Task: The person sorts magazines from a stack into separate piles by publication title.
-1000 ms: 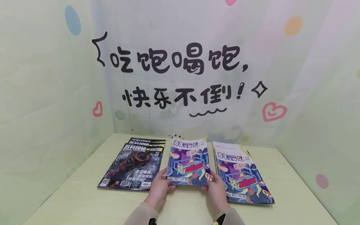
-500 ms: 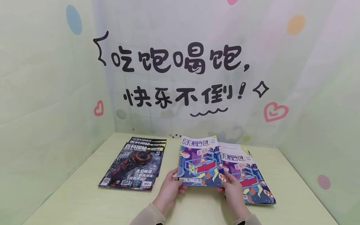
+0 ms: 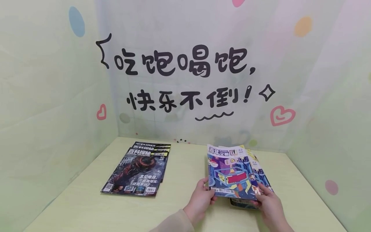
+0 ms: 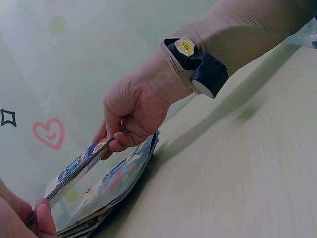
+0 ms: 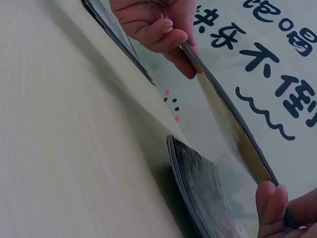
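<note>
Both hands hold a purple and blue magazine (image 3: 232,175) by its near corners. My left hand (image 3: 200,199) pinches the left corner; my right hand (image 3: 270,205) grips the right one. The magazine hangs over the right-hand stack of magazines (image 3: 263,175) and covers most of it. In the left wrist view, a gap shows between the held magazine (image 4: 79,168) and the stack (image 4: 116,186) below. From the right wrist view, the held magazine (image 5: 233,116) appears tilted, with the left hand (image 5: 156,27) at its upper end and the right hand (image 5: 272,213) at its lower end.
A stack of dark magazines (image 3: 136,175), slightly fanned at its far end, lies on the left of the pale table (image 3: 95,212). Printed fabric walls (image 3: 185,129) with black lettering enclose the table at the back and sides.
Both hands have carried the magazine rightward, from the gap between the stacks to above the right stack. The left stack has stayed in place.
</note>
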`<act>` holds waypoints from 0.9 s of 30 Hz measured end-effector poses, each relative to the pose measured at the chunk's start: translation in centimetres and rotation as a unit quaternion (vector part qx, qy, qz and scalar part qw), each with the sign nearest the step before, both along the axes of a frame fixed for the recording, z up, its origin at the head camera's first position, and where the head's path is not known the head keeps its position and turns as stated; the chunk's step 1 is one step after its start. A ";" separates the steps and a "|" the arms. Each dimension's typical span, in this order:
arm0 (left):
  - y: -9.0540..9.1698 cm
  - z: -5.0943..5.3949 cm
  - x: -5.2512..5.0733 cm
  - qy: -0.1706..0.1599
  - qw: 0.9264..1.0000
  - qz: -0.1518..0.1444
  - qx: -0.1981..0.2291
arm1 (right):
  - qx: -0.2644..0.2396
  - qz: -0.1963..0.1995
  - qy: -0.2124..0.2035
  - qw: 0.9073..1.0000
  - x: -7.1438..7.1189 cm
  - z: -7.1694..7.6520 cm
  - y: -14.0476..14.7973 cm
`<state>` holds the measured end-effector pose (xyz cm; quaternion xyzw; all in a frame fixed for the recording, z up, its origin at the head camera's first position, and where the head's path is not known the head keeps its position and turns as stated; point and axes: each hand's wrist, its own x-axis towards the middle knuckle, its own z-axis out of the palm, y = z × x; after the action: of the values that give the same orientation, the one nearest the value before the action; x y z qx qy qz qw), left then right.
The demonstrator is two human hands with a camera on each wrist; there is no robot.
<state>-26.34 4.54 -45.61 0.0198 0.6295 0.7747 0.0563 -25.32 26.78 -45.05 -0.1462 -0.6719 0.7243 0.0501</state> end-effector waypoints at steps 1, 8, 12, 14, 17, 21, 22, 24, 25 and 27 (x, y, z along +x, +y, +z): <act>0.6 0.1 0.1 0.003 1.000 -0.003 0.005 | 0.003 -0.002 -0.006 1.000 0.1 0.0 0.5; 4.2 0.4 0.8 -0.021 0.999 -0.003 0.024 | 0.008 0.000 -0.030 1.000 0.7 0.3 4.1; 5.9 0.3 1.2 -0.036 0.999 0.003 0.025 | -0.001 -0.002 -0.039 0.999 1.0 0.0 5.7; 6.4 0.0 1.4 -0.041 0.999 0.006 0.022 | -0.002 0.003 -0.042 0.999 1.0 -0.3 6.2; 6.9 -0.3 1.7 -0.048 0.999 0.009 0.021 | 0.004 0.011 -0.045 0.999 1.1 -0.8 6.7; 7.2 -0.9 2.0 -0.054 0.998 0.005 0.024 | 0.045 0.026 -0.052 0.997 1.1 -1.4 7.1; 7.3 -1.0 2.0 -0.055 0.998 0.002 0.026 | 0.060 0.029 -0.054 0.996 1.1 -1.6 7.2; 7.4 -1.2 2.1 -0.056 0.998 -0.004 0.029 | 0.092 0.034 -0.060 0.993 1.1 -1.8 7.4; 7.5 -1.3 2.1 -0.056 0.998 -0.006 0.031 | 0.109 0.034 -0.063 0.991 1.1 -1.8 7.5; 7.5 -1.4 2.2 -0.053 0.998 -0.009 0.032 | 0.131 0.031 -0.072 0.988 1.0 -1.8 7.6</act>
<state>-24.16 12.08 -47.03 -0.0138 0.6007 0.7936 0.0962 -24.35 34.36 -46.87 -0.1695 -0.7673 0.6184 -0.0024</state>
